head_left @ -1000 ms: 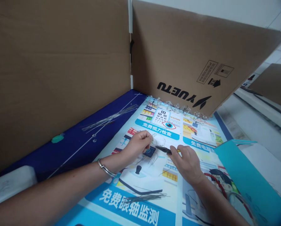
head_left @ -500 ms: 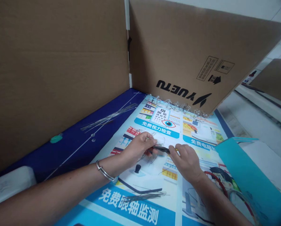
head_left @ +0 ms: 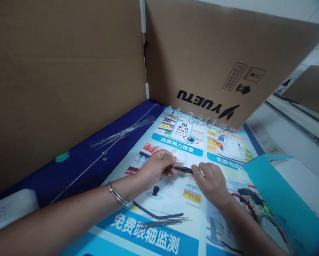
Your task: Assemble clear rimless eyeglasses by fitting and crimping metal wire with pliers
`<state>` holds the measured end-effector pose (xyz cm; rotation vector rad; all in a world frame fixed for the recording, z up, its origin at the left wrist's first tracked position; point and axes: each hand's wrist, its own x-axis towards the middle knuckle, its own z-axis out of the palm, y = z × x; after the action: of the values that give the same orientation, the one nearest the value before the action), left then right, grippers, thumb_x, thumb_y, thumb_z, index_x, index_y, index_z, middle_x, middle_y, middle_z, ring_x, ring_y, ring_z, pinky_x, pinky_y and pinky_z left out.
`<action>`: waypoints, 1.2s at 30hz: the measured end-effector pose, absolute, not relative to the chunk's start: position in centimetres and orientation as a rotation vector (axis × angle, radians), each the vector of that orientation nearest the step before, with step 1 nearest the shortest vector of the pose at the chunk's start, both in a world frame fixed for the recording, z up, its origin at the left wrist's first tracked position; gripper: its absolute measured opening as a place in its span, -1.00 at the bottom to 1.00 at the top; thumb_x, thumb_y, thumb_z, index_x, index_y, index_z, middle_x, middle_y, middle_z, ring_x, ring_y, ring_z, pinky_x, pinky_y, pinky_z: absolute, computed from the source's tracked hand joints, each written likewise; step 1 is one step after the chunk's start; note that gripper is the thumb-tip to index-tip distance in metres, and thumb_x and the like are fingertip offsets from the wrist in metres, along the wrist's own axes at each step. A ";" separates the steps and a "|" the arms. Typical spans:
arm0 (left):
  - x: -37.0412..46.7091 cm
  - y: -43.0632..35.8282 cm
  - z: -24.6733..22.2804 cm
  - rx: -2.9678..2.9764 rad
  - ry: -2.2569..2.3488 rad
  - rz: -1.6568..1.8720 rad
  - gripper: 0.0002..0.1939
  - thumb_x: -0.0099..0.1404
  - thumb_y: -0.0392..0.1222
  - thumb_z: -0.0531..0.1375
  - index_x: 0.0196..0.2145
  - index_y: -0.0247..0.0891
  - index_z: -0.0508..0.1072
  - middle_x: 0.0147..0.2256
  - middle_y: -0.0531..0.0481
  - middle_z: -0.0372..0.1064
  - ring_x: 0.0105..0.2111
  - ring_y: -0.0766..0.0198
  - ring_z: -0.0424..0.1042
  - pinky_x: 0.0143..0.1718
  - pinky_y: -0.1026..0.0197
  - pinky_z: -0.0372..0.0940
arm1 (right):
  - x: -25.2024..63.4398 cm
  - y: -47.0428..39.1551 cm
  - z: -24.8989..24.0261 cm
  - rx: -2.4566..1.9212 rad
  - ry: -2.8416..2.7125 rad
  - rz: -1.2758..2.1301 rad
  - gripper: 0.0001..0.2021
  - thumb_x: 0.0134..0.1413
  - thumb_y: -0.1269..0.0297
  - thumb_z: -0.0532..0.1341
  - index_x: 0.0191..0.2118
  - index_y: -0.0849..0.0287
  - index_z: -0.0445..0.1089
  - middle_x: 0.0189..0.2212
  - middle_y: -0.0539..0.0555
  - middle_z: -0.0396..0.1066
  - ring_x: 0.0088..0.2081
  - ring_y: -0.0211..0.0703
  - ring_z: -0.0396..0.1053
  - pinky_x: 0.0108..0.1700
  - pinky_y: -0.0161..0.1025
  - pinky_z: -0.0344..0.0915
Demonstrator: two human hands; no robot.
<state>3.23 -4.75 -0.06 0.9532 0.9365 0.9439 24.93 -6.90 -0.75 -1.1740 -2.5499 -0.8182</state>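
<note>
My right hand (head_left: 210, 180) is closed around the handles of dark-jawed pliers (head_left: 184, 170), with a bit of yellow showing at the grip. The jaws point left and reach my left hand (head_left: 159, 167), whose thumb and fingers pinch together. Thin wires (head_left: 170, 177) and small clear beads (head_left: 173, 152) show at its fingertips; how they join is too fine to make out. Below the hands, a bundle of cut wires (head_left: 163, 223) lies on the printed sheet (head_left: 191, 234). A silver bangle (head_left: 117, 195) circles my left wrist.
Cardboard panels (head_left: 68, 71) stand at the left and back. A row of clear bead pieces (head_left: 202, 119) lines the back panel's foot. A long wire bundle (head_left: 122, 132) and a green lump (head_left: 62, 157) lie on the blue cloth. A teal folder (head_left: 279, 199) is at right.
The plier jaws have turned slightly at my left fingertips. Both hands stay in nearly the same place, and the view has shifted a little.
</note>
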 end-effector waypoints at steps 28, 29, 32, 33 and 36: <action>3.2 -4.6 -0.4 0.901 0.901 0.912 -0.81 0.13 -0.15 0.16 -0.41 -0.29 0.21 -0.45 -0.01 0.37 -0.58 0.38 0.39 -0.64 0.38 0.19 | 25.1 -6.8 -0.5 -1.023 -2.512 -0.910 -0.76 0.05 0.44 0.11 -0.12 0.15 0.28 -0.35 0.08 0.32 -0.35 -0.19 0.15 -0.31 -0.19 0.05; 3.2 -4.6 -0.3 0.905 0.900 0.913 -0.81 0.13 -0.15 0.16 -0.41 -0.30 0.22 -0.45 -0.01 0.37 -0.58 0.38 0.39 -0.63 0.39 0.19 | 25.1 -6.8 -0.5 -1.023 -2.510 -0.912 -0.76 0.05 0.44 0.11 -0.12 0.15 0.28 -0.35 0.08 0.32 -0.35 -0.20 0.15 -0.31 -0.19 0.05; 3.1 -4.6 -0.3 0.923 0.888 0.924 -0.81 0.14 -0.14 0.16 -0.40 -0.30 0.22 -0.45 -0.02 0.37 -0.58 0.39 0.38 -0.64 0.39 0.19 | 25.1 -6.8 -0.5 -1.012 -2.514 -0.925 -0.76 0.05 0.44 0.12 -0.12 0.15 0.27 -0.35 0.08 0.32 -0.35 -0.20 0.16 -0.32 -0.19 0.05; 3.1 -4.5 -0.4 0.928 0.885 0.927 -0.80 0.14 -0.14 0.16 -0.40 -0.30 0.22 -0.45 -0.03 0.37 -0.59 0.39 0.37 -0.64 0.40 0.19 | 25.1 -6.8 -0.5 -1.011 -2.515 -0.929 -0.76 0.05 0.43 0.12 -0.11 0.15 0.27 -0.35 0.08 0.32 -0.35 -0.19 0.16 -0.32 -0.19 0.06; 3.0 -4.5 -0.5 0.930 0.876 0.916 -0.80 0.13 -0.13 0.17 -0.41 -0.30 0.23 -0.45 -0.03 0.37 -0.60 0.40 0.36 -0.65 0.40 0.18 | 25.1 -6.8 -0.5 -1.015 -2.508 -0.931 -0.75 0.05 0.42 0.13 -0.10 0.16 0.27 -0.35 0.08 0.33 -0.34 -0.17 0.17 -0.32 -0.19 0.06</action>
<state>3.01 -4.49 -0.50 0.9301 0.8757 0.9156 25.10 -6.79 -0.50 -1.0152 -2.5077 -0.9308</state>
